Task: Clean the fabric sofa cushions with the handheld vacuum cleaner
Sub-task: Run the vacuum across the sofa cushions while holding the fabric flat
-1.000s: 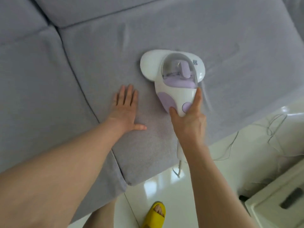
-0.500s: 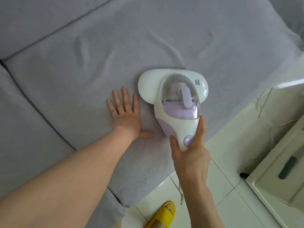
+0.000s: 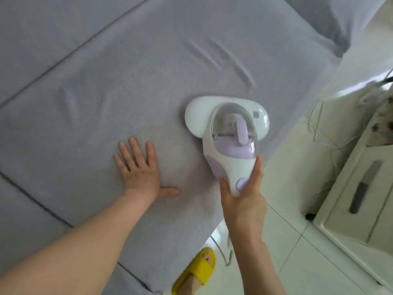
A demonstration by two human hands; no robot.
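**Vacuum on seat cushion, both hands on sofa**

Grey sofa seat cushion fills most of view, under both hands; creases in fabric beyond the hands. Seam to a second cushion runs just left of the left forearm. Back cushion far beyond the hands. White tiled floor right of and below the right hand. White cabinet with a dark handle slot well right of the right hand, apart from sofa. Thin cords lie on the floor between cabinet and sofa edge.

Handheld vacuum cleaner, white and lilac with clear dust cup, head flat on the cushion near its front edge, just beyond the right hand. Right hand wrapped around the rear handle, thumb and index finger along its sides. Left hand flat, fingers spread, palm down on the cushion, left of the vacuum, not touching it. Yellow slipper on a foot, on floor below and between the arms. White vacuum cable hangs below the right wrist.
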